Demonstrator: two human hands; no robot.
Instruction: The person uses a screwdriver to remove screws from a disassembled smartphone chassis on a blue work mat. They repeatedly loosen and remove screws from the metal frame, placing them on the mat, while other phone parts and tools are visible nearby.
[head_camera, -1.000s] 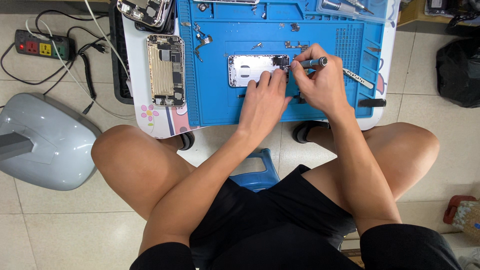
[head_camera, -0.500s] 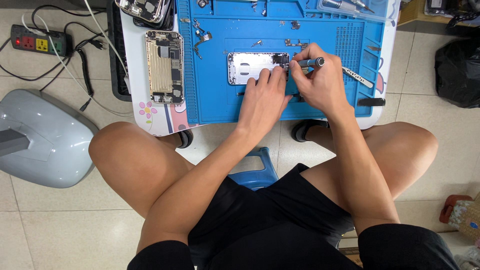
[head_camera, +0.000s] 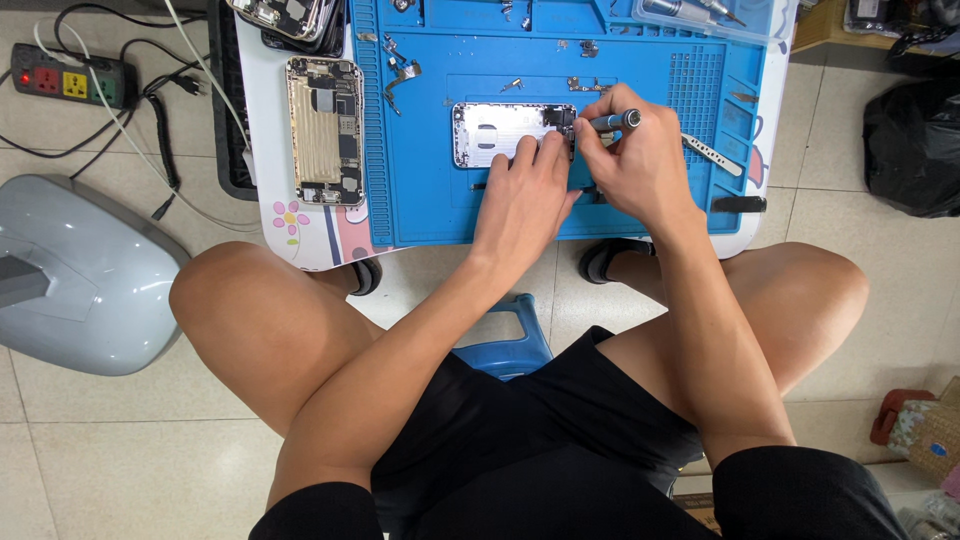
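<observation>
An opened phone housing (head_camera: 505, 133), silver and lying flat, is seen near the middle of a blue work mat (head_camera: 430, 200) that covers most of a small tabletop (head_camera: 300, 245). The left hand (head_camera: 520, 200) is laid on the mat just below the housing, with its fingers (head_camera: 525, 155) stretched nearly straight and pressed onto the housing's lower edge; nothing is gripped by them. The right hand (head_camera: 640, 170) is placed at the housing's right end, its fingers curled tightly around a slim grey-blue screwdriver (head_camera: 612, 122), whose tip is pointed at the housing's right end; the exact point of contact is hidden by the fingers.

Left of the housing, beyond the mat's edge, a second opened phone (head_camera: 323, 130) with exposed internals is laid on the tabletop. Small loose metal parts (head_camera: 400, 75) are scattered on the mat above and to the left of the housing. To the right of the housing, past the right hand, metal tweezers (head_camera: 712, 155) are resting on the mat. A power strip (head_camera: 68, 82) is seen on the floor far to the left of the housing.
</observation>
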